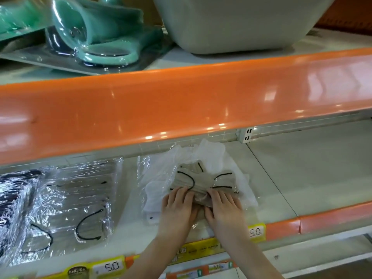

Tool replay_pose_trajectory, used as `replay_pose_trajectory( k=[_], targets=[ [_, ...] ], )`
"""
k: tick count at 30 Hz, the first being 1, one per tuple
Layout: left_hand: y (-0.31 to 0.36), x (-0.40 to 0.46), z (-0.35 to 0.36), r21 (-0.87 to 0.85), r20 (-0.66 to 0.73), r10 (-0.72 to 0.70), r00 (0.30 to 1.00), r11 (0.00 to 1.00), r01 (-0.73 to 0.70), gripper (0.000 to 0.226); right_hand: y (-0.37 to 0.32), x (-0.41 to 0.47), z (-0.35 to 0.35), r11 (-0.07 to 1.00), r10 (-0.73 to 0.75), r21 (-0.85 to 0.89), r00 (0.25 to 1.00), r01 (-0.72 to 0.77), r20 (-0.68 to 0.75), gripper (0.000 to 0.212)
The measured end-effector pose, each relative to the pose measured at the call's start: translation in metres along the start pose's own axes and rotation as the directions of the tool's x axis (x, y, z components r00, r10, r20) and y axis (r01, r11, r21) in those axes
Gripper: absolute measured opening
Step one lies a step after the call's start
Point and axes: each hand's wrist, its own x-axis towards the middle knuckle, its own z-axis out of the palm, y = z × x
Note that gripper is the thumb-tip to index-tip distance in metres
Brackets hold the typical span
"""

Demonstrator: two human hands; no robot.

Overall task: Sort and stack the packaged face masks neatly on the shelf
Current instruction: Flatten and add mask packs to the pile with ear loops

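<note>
A clear packet of beige face masks with black ear loops (201,181) lies crumpled on top of white mask packets (211,156) in the middle of the lower shelf (302,178). My left hand (178,206) and my right hand (222,206) lie side by side on the packet's near edge, fingers flat on the plastic and pointing away from me. To the left sits a stack of grey mask packets with black loops (80,200), and dark mask packets (14,198) lie at the far left edge.
An orange shelf lip (181,109) overhangs the lower shelf just above my hands. On the upper shelf stand a grey plastic tub (231,23) and wrapped teal items (90,33). Yellow price tags reading 5.0 (256,231) line the front rail. Bare shelf spreads to the right.
</note>
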Motion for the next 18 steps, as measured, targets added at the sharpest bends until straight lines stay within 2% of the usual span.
replay_pose_trajectory(
  k=[3, 7, 10, 12, 15, 18],
  targets=[
    [-0.001, -0.002, 0.001, 0.031, -0.066, 0.020, 0.998, 0.999, -0.018, 0.031, 0.000, -0.002, 0.000, 1.000, 0.014, 0.015, 0.999, -0.013, -0.044, 0.024],
    [-0.001, -0.002, 0.001, 0.053, -0.099, 0.034, 0.995, 0.998, -0.029, 0.031, 0.000, -0.002, -0.002, 0.998, 0.017, 0.066, 0.998, -0.013, -0.057, 0.023],
    [-0.001, -0.001, -0.001, 0.055, -0.105, 0.062, 0.993, 0.997, -0.056, 0.018, -0.002, -0.001, -0.007, 0.995, 0.054, 0.089, 0.998, -0.052, -0.030, 0.023],
    [-0.002, 0.000, -0.004, 0.035, -0.078, 0.054, 0.996, 0.998, -0.051, 0.027, -0.004, 0.001, -0.011, 0.992, 0.084, 0.096, 0.996, -0.084, 0.007, 0.024],
    [-0.004, 0.004, -0.008, 0.000, -0.091, 0.047, 0.995, 0.999, -0.047, 0.022, -0.006, 0.008, -0.021, 0.992, 0.086, 0.090, 0.994, -0.092, 0.066, 0.025],
    [-0.010, 0.010, -0.014, -0.003, -0.097, 0.048, 0.994, 0.999, -0.048, 0.026, -0.010, 0.019, -0.034, 0.991, 0.078, 0.102, 0.992, -0.088, 0.100, 0.014]
  ],
)
